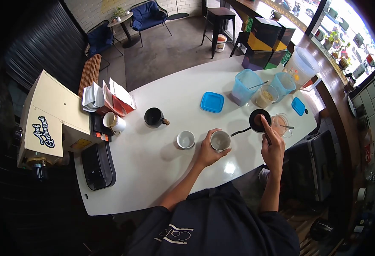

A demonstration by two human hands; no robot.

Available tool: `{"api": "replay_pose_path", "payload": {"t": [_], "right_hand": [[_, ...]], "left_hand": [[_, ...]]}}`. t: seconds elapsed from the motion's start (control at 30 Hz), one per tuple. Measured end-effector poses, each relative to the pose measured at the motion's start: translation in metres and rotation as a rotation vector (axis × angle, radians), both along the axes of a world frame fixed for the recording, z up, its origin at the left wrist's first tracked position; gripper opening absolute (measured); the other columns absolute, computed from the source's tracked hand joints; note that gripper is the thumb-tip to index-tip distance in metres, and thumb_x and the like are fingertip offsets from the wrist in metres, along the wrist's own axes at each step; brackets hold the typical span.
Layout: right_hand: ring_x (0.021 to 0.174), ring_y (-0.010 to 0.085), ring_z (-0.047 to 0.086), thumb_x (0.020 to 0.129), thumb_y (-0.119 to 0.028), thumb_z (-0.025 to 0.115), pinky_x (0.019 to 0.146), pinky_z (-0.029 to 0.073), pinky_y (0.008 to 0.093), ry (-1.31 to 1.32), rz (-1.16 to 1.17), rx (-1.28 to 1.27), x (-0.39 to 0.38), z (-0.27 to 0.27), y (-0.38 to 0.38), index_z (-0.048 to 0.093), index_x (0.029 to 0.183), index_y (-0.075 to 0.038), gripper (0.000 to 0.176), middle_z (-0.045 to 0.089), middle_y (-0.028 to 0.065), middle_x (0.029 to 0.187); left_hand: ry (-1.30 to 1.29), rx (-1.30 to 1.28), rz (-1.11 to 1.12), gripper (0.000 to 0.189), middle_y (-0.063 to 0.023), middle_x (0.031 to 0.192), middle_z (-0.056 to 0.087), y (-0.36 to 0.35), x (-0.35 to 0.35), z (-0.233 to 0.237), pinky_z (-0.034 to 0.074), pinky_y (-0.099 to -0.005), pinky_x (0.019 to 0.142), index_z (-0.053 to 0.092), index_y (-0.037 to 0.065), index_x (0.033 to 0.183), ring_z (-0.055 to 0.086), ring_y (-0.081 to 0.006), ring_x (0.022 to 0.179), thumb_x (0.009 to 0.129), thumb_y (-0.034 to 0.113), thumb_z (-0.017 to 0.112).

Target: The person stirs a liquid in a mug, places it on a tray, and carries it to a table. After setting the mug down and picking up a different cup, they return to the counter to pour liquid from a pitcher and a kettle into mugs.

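Observation:
My left hand (209, 149) is wrapped round a small pale cup (220, 141), its open mouth facing up. My right hand (273, 147) grips the handle of a black gooseneck kettle (256, 115), with a finger stretched over its lid. The kettle's thin spout reaches left, its tip right at the cup's rim. To the left of my left hand stands a second white cup (186, 140). Behind the kettle and partly hidden by it is a clear glass cup (280, 123) of pinkish-brown contents with a spoon in it.
A black mug (154, 117) and a white mug (114, 123) stand on the white table (153, 170). Blue tubs (245, 85), a small clear cup (266, 96) and a clear pitcher (302, 66) crowd the right side. Blue lids (212, 102) lie flat. A cream-coloured grinder (51, 115) flanks the left edge.

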State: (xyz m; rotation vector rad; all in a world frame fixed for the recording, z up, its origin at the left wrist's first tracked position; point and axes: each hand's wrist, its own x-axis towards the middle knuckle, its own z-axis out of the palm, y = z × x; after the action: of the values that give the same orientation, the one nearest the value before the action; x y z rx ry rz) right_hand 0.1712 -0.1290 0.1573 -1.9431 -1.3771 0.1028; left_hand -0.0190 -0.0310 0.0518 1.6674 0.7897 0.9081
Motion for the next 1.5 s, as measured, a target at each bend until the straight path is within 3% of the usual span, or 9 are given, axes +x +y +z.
{"api": "replay_pose_path", "payload": {"t": [0.07, 0.5, 0.7, 0.9, 1.07, 1.37, 1.43, 1.47, 1.5], "right_hand": [[0.067, 0.0303, 0.058, 0.076, 0.012, 0.058, 0.067, 0.046, 0.0411, -0.05, 0.022, 0.083, 0.001, -0.006, -0.001, 0.053, 0.135, -0.027, 0.071, 0.056, 0.0148, 0.073], [0.068, 0.0321, 0.058, 0.076, 0.011, 0.057, 0.069, 0.046, 0.0412, -0.014, 0.086, 0.098, -0.006, -0.011, 0.002, 0.052, 0.136, -0.026, 0.071, 0.056, 0.0168, 0.075], [0.075, 0.0331, 0.061, 0.075, 0.013, 0.056, 0.075, 0.048, 0.0387, 0.134, 0.107, 0.084, -0.003, -0.021, 0.004, 0.051, 0.137, -0.024, 0.073, 0.062, 0.0204, 0.084], [0.106, 0.0281, 0.063, 0.076, 0.021, 0.051, 0.091, 0.052, 0.0358, 0.26, 0.135, 0.071, -0.007, -0.008, 0.004, 0.049, 0.137, -0.016, 0.071, 0.063, 0.0205, 0.114], [0.111, 0.0264, 0.061, 0.078, 0.02, 0.049, 0.095, 0.051, 0.0358, 0.334, 0.095, 0.0, -0.005, -0.009, 0.005, 0.048, 0.138, -0.012, 0.068, 0.06, 0.0203, 0.119], [0.08, 0.0198, 0.063, 0.078, 0.015, 0.053, 0.081, 0.052, 0.0332, 0.537, 0.099, 0.021, 0.008, -0.051, 0.008, 0.022, 0.149, -0.013, 0.082, 0.056, 0.0185, 0.112], [0.067, 0.0078, 0.052, 0.078, 0.016, 0.052, 0.065, 0.046, 0.0229, 0.6, 0.107, 0.098, 0.011, -0.063, 0.011, 0.022, 0.149, -0.012, 0.082, 0.056, 0.0052, 0.09], [0.067, 0.0078, 0.052, 0.078, 0.016, 0.052, 0.065, 0.046, 0.0229, 0.601, 0.11, 0.101, 0.014, -0.069, 0.013, 0.022, 0.149, -0.012, 0.082, 0.056, 0.0052, 0.09], [0.075, 0.014, 0.058, 0.078, 0.015, 0.052, 0.073, 0.049, 0.0281, 0.61, 0.095, 0.069, 0.017, -0.075, 0.014, 0.024, 0.148, -0.011, 0.08, 0.055, 0.0113, 0.105]], "left_hand": [[0.01, 0.003, 0.003, 0.071, -0.011, 0.106, 0.062, -0.002, 0.001, 0.0, 0.049, -0.0346, 0.087, 0.047, 0.006, 0.122, 0.062, -0.0217, 0.1, 0.064, 0.016, 0.086], [-0.019, 0.003, 0.003, 0.071, -0.0108, 0.105, 0.062, -0.001, 0.001, -0.001, 0.049, -0.0347, 0.088, 0.046, 0.007, 0.122, 0.061, -0.0218, 0.1, 0.064, 0.015, 0.086], [-0.008, -0.001, 0.006, 0.072, -0.0109, 0.106, 0.062, 0.0, 0.0, -0.004, 0.049, -0.0354, 0.089, 0.046, 0.007, 0.122, 0.061, -0.023, 0.102, 0.063, 0.018, 0.087], [0.031, -0.012, -0.018, 0.071, -0.0106, 0.112, 0.059, 0.0, -0.001, -0.003, 0.047, -0.0358, 0.092, 0.045, 0.006, 0.123, 0.058, -0.0215, 0.106, 0.066, 0.019, 0.086], [0.028, 0.0, -0.018, 0.07, -0.0107, 0.111, 0.059, 0.0, -0.002, 0.001, 0.047, -0.0357, 0.092, 0.045, 0.006, 0.123, 0.059, -0.0218, 0.106, 0.066, 0.018, 0.086], [0.001, -0.023, -0.026, 0.07, -0.0107, 0.111, 0.06, 0.0, -0.001, 0.001, 0.048, -0.0352, 0.09, 0.046, 0.006, 0.123, 0.059, -0.0209, 0.105, 0.067, 0.018, 0.085], [0.003, -0.02, -0.02, 0.069, -0.0106, 0.111, 0.06, 0.0, -0.001, 0.001, 0.048, -0.0347, 0.09, 0.046, 0.006, 0.123, 0.059, -0.0201, 0.104, 0.067, 0.019, 0.084], [0.004, -0.016, -0.019, 0.069, -0.0106, 0.111, 0.06, 0.001, -0.001, 0.002, 0.048, -0.0347, 0.09, 0.046, 0.006, 0.123, 0.059, -0.0201, 0.104, 0.067, 0.019, 0.084], [0.018, -0.019, -0.015, 0.069, -0.0104, 0.111, 0.06, 0.0, -0.002, 0.003, 0.048, -0.0344, 0.09, 0.046, 0.006, 0.123, 0.06, -0.0198, 0.104, 0.067, 0.019, 0.084]]}}
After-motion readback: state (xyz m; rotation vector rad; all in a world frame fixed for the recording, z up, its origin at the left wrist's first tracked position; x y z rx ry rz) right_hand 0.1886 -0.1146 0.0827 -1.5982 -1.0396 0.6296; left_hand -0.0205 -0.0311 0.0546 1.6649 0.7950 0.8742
